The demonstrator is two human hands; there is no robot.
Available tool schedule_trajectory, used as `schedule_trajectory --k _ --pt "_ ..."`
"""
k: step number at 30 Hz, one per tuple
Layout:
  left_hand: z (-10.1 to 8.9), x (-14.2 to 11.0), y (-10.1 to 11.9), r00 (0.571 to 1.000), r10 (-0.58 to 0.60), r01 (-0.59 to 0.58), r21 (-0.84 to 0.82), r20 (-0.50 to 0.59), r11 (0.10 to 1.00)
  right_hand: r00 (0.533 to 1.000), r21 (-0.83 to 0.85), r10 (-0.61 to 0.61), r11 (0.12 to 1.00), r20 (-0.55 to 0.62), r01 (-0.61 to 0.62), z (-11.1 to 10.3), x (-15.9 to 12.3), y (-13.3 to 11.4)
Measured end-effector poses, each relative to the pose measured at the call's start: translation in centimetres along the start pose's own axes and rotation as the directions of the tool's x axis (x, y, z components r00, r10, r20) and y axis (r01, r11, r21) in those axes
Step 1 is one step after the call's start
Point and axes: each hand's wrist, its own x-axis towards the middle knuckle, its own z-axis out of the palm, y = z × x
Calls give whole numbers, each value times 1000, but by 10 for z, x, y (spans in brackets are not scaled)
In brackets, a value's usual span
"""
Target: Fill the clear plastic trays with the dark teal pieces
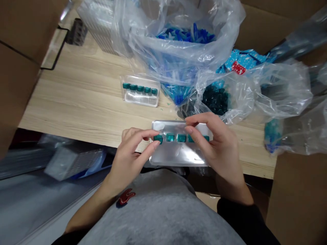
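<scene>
A shallow clear plastic tray [176, 153] lies at the table's front edge, with several small green keycap-like blocks [182, 137] in a row across it. My left hand [136, 149] is at the tray's left end, its thumb and forefinger closed around the leftmost green block [158, 139]. Over the tray's right half is my right hand [213, 141], its thumb and forefinger tips slightly apart with nothing visible between them. It partly covers the blocks on the right. Farther back, a smaller clear tray [140, 98] holds a similar row of green blocks.
A large clear bag [178, 51] of blue pieces stands at the back. Right of it, an open bag [240, 102] holds dark green pieces. Stacked clear trays [99, 27] stand back left. Another bag [296, 132] lies right, and cardboard [20, 44] borders the left.
</scene>
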Motion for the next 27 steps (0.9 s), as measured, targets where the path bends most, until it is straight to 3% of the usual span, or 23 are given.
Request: schedule_trajectory --k 5,15,23,27 --pt "8 2 11 988 152 -142 181 -40 973 1000 -29 -5 1000 6 5 0 -2 4" --pt "11 0 0 992 32 -4 224 -121 975 998 -71 -56 996 21 57 1 -5 6" --pt "16 3 -3 994 65 -42 238 -92 970 996 -116 -67 990 63 74 0 -7 5" --pt "15 4 -13 977 209 -193 241 -42 951 992 -132 -96 986 81 106 -6 -15 9"
